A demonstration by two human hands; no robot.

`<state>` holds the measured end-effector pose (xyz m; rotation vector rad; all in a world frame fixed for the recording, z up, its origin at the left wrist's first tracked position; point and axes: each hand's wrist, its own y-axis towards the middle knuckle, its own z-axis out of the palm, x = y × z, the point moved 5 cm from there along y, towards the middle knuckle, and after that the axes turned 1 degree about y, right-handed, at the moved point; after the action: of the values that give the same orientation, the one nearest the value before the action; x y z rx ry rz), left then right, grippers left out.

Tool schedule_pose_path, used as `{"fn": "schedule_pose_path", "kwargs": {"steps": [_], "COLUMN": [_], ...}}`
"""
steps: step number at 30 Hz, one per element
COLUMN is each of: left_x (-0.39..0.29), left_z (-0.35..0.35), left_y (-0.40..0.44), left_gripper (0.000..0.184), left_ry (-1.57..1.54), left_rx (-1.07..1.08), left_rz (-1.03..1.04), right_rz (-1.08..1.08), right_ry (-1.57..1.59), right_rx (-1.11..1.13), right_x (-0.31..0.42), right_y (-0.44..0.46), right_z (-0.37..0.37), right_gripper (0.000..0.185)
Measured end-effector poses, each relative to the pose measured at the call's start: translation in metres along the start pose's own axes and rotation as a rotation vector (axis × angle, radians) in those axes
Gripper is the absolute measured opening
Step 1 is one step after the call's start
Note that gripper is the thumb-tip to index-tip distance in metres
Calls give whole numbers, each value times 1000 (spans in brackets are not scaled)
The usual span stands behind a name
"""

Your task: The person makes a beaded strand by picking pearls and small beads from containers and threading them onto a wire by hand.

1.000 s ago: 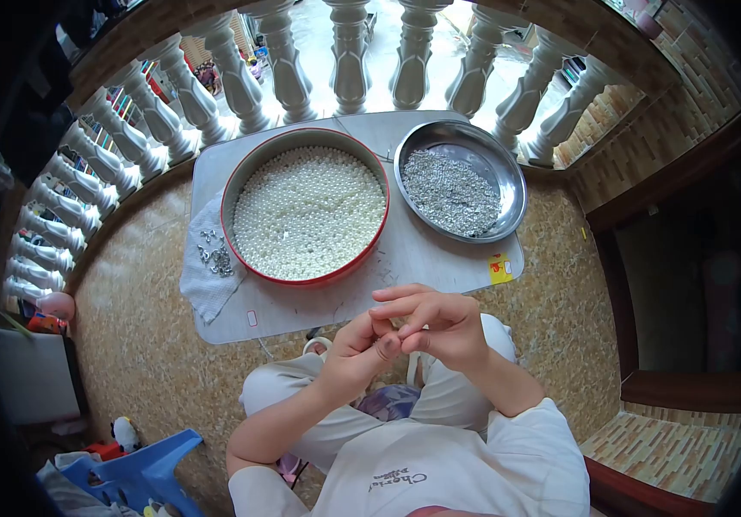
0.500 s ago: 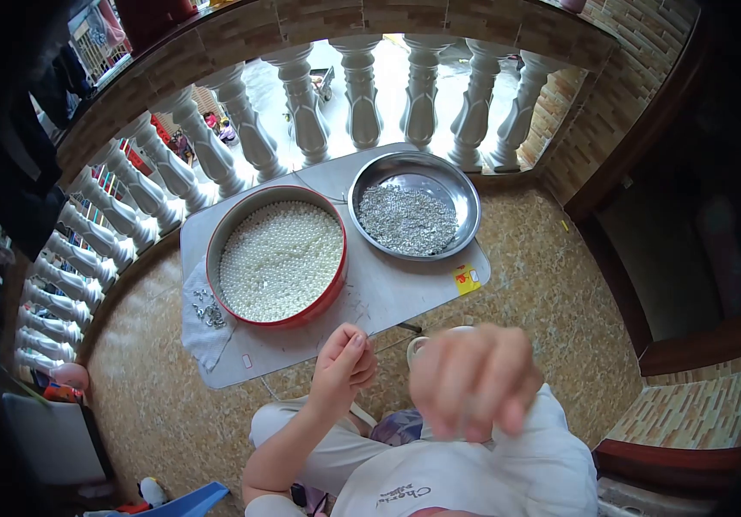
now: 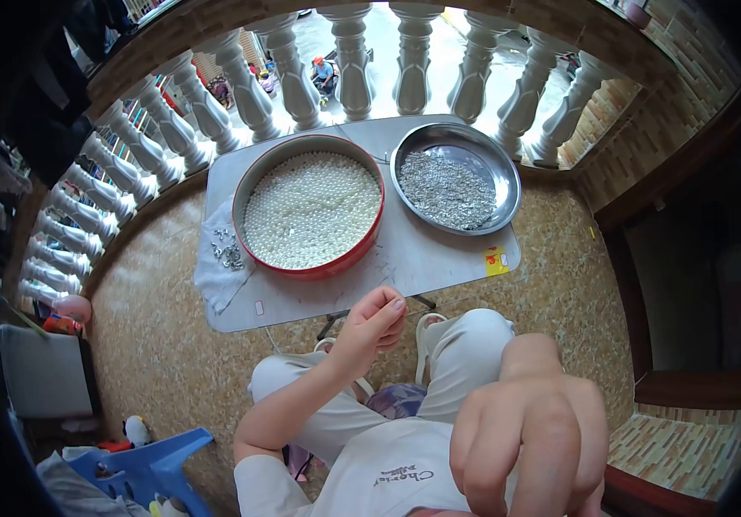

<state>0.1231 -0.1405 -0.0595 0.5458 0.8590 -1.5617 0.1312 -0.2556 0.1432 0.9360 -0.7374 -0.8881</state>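
My left hand (image 3: 376, 324) is held in front of the table's near edge, its thumb pressed against curled fingers. Whatever is pinched there is too small to make out. Large and near the camera, my right hand (image 3: 530, 431) shows its back, with the fingers bent down and their tips hidden. Beyond the hands, a round red-rimmed tin (image 3: 371, 240) is filled with white pearl beads (image 3: 310, 211). To its right, a steel bowl (image 3: 501, 177) contains small silvery pieces (image 3: 446, 191).
The tin and bowl stand on a small light-coloured table (image 3: 310, 307). A white cloth (image 3: 221, 290) with several metal bits (image 3: 229, 255) lies at its left. A white balustrade (image 3: 357, 65) rises behind. A blue plastic stool (image 3: 151, 465) is at lower left.
My right hand has moved right and nearer to the camera. My left hand stays pinched. The whole view has shifted, so the table now appears higher and further right.
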Motion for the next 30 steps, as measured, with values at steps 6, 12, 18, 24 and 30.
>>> {"fn": "schedule_pose_path", "kwargs": {"steps": [6,12,18,24,30], "left_x": [9,14,6,-16,-13], "left_z": [8,18,24,16,13], "left_y": [9,13,-1,-24,-23], "left_gripper": [10,11,12,11,12], "left_ry": [-3,-20,-46,-52,-22], "left_rx": [-47,1,39,65,19], "left_rz": [24,1,-39,-5,-25], "right_rz": [54,-100,213,281,175], "right_ry": [-12,-27,-236,-118,-149], "right_rx": [73,220,-47,-61,-2], "right_x": [9,9,-2,-36,-48], "right_y": [-10,-10,-5,0,-10], "right_z": [-14,-18,-14,5,-1], "right_gripper": [30,24,15,22,16]}}
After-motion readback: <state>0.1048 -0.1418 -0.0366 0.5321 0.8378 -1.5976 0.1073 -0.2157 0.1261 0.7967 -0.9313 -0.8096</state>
